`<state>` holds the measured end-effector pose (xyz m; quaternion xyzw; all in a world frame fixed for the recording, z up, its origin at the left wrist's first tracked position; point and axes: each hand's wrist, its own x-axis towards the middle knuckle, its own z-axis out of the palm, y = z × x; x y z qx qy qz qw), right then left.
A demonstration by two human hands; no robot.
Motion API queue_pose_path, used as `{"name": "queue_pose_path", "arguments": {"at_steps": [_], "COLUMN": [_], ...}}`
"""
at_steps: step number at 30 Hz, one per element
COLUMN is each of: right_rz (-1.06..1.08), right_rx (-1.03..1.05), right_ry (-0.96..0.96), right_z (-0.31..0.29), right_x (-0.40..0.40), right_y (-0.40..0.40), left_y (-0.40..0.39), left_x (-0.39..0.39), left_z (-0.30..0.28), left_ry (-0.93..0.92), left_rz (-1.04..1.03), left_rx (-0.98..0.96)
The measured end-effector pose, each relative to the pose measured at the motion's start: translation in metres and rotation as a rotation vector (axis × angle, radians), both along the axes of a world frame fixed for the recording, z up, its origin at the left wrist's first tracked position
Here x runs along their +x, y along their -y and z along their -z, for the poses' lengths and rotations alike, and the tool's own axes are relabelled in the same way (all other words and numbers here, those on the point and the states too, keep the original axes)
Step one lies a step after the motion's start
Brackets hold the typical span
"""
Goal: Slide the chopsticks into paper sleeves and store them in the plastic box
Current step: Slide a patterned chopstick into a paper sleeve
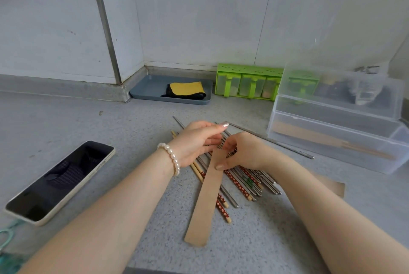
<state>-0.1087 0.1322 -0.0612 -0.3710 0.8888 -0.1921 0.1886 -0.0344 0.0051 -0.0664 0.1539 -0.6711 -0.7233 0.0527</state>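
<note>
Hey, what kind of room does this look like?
Probably a home kitchen counter: a speckled grey worktop against a pale tiled wall, a green plastic seasoning-jar rack, and a blue tray holding a folded yellow cloth.

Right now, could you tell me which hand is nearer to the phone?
Left. The left hand is just right of the phone, above the chopsticks; the right hand is farther right, holding the sleeve.

Just 1 head cam here, looking forward and down at the counter, pretty close above both forearms, wall corner well beyond the fingers.
</note>
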Motion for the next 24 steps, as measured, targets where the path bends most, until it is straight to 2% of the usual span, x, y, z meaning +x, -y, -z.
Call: {"name": "queue_pose_path", "arguments": {"at_steps": [3,8,11,14,16,19,21,24], "right_rz": [0.018,0.192,0.190,0.221,0.179,0.032,-0.010,-0.017], "right_rx": [-0.145,-0.582,-0.692,-0.781,-0.630,-0.137,-0.036,-0.040], "right_ry": [0.089,0.342,0.338,0.388,0.214,-0.151,-0.175,-0.143], "right_z": [-0.001,-0.010,-0.013,-0.018,-0.020,-0.015,-0.011,-0.011], "right_x": [0.002,-0.007,-0.005,-0.007,-0.010,-0.009,-0.008,-0.007], "right_y": [-0.001,-0.009,-0.009,-0.014,-0.020,-0.022,-0.020,-0.021], "left_y": [-0.003,-0.003,-0.003,0.002,0.008,0.015,0.017,0.014], "left_x": [0.002,0.004,0.005,0.010,0.011,0.010,0.010,0.010], "left_z": [-0.002,-0.004,-0.006,-0.012,-0.014,-0.016,-0.015,-0.014], "left_ry": [-0.014,-0.003,0.001,-0.010,-0.025,-0.044,-0.032,-0.001], "left_rz": [0.018,0.088,0.177,0.173,0.103,0.010,-0.016,-0.020], "left_rx": [0.002,-0.017,0.115,0.139,0.149,0.201,0.201,0.173]}}
